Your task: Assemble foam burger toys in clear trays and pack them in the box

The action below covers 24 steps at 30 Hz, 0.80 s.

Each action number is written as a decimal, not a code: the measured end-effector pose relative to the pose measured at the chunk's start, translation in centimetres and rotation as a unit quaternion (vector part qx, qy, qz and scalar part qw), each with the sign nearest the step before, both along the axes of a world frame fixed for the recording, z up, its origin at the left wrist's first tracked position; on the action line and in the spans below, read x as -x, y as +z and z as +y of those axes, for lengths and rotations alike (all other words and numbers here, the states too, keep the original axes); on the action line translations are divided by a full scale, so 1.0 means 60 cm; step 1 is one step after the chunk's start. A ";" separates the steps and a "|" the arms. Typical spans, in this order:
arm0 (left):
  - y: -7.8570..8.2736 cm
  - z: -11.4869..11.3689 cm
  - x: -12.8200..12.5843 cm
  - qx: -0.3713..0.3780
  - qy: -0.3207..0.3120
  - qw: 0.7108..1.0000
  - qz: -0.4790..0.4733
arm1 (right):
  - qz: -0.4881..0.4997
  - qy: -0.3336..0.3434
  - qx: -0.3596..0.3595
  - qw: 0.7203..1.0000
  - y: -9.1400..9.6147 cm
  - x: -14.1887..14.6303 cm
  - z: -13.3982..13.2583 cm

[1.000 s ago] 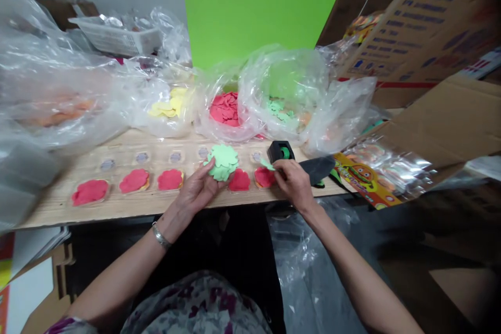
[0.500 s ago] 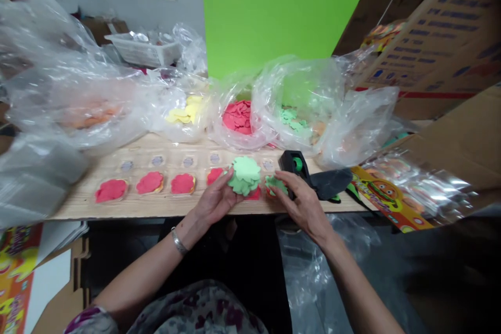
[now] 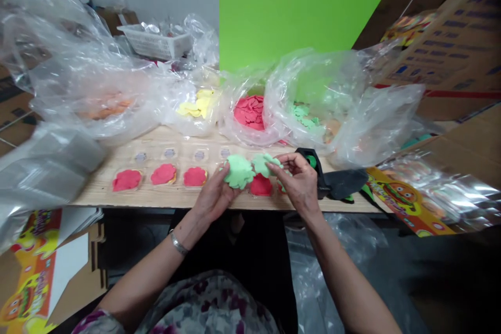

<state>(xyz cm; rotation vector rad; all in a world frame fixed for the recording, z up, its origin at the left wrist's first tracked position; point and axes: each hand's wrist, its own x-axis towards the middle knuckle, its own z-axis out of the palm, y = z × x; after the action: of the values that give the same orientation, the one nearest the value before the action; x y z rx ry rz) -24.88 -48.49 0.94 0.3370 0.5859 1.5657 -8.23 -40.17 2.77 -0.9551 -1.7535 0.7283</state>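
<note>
Nearest, the left hand's grip (image 3: pixel 213 195) curls half open under a stack of green cut-outs (image 3: pixel 238 171), while the right hand's grip (image 3: pixel 297 180) pinches another green piece (image 3: pixel 263 164) between fingers and thumb, both just above the wooden table (image 3: pixel 97 195). Red discs (image 3: pixel 164 174) sit in clear trays (image 3: pixel 199 155) along it (a black tool (image 3: pixel 311 159) stands right); farther, plastic bags (image 3: pixel 297 78) slump before a green board (image 3: pixel 305 5).

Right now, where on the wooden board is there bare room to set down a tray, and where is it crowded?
The board shows a bare strip along its front edge, below the red cutouts in clear trays and left of the left hand. Around the right hand, holding green cutouts, it is crowded, between the black dispenser and the plastic bags.
</note>
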 end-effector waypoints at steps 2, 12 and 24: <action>0.003 -0.013 0.018 0.019 0.030 0.999 -0.004 | -0.049 -0.006 -0.073 0.996 -0.009 -0.010 0.007; 0.003 -0.051 0.050 0.048 0.024 0.999 -0.007 | -0.400 0.190 -0.359 0.822 -0.070 -0.039 -0.007; 0.002 -0.045 0.029 0.001 -0.031 0.998 -0.059 | -0.176 0.135 -0.076 0.972 -0.006 0.031 -0.010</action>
<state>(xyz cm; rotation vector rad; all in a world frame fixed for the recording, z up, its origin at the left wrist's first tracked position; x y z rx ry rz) -26.61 -51.18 1.03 0.2571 0.4809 1.5132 -10.07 -40.79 2.42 -0.7837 -2.2495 0.6077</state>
